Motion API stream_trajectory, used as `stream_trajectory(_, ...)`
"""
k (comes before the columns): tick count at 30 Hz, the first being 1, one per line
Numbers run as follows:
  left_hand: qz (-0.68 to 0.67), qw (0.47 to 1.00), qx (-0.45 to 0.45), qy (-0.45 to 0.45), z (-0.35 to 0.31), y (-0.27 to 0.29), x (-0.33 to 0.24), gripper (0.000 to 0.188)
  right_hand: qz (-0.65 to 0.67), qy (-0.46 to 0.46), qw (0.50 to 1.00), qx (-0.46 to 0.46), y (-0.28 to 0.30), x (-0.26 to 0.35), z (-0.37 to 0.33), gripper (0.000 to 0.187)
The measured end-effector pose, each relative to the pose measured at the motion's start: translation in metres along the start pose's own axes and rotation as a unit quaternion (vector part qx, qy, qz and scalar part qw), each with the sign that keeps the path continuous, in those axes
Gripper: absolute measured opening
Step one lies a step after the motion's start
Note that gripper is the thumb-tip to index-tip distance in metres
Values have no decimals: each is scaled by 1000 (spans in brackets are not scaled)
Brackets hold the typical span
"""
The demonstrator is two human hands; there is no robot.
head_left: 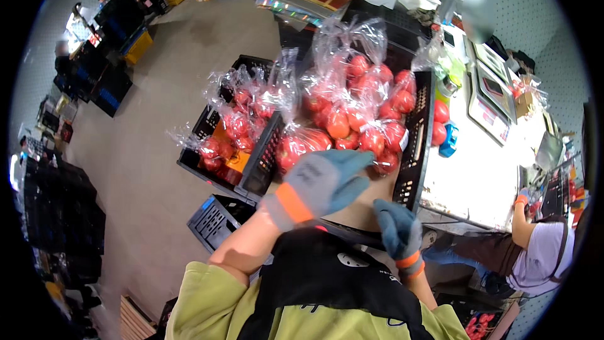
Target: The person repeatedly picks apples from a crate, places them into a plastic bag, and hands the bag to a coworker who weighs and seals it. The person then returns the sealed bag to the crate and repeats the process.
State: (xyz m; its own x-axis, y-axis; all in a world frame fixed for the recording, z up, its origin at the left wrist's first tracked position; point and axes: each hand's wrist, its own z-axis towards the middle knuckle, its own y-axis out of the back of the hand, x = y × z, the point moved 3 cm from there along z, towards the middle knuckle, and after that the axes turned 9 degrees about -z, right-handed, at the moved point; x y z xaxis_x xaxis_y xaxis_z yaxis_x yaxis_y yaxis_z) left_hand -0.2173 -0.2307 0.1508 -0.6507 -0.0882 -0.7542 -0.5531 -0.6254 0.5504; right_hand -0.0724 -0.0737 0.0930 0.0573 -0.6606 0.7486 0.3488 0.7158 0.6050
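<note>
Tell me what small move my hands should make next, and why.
Perhaps bring your right hand up toward the bags of red fruit: your left hand is beside them, over the black crate, while your right hangs near its close edge with no bag visible in it.

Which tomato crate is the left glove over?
The right-hand black crate, with tan floor showing near the left glove; the left-hand crate holds a flat orange piece.

My left forearm slants up and inward, the gloved left hand turned back upward, its fingers stretched toward the right. My gloved right hand sits lower, apart from it, fingers slightly bent and pointing up-left, the right forearm behind it.
</note>
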Motion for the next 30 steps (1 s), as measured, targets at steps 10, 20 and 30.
stream_trajectory(10,-44,979,117,-162,76,-161,-46,28,-113,-58,967,-221,115,-95,-78,22)
stream_trajectory(20,-67,972,156,-166,89,-230,-3,21,-192,-239,926,-219,147,-183,-132,31)
stream_trajectory(30,-46,977,129,-164,92,-232,-2,21,-204,-440,789,-377,278,-300,-178,75)
